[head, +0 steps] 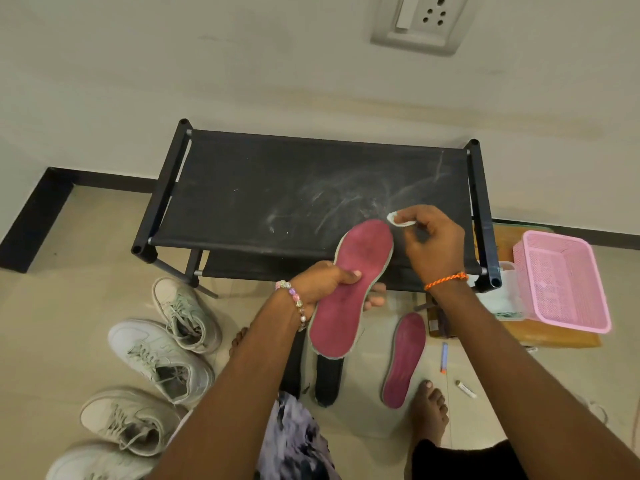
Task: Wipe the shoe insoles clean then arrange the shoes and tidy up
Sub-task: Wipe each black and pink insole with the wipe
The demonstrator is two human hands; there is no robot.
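Here, left hand (329,282) gripping the insole (349,289) at mid-length, toe toward 12 o'clock; right hand (431,244) pinching a small white wipe (398,219) just off the toe at 1 o'clock. Second insole (403,362) on the floor at 5 o'clock, shoes (156,355) at 8. Likely trouble: so small a wipe slipping out under pressure, or the unsupported toe bending away.

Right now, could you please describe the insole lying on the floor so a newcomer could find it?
Start at the black shoe rack; on the tiles before its right end lies a maroon insole. Unlike its twin, no hand holds it.
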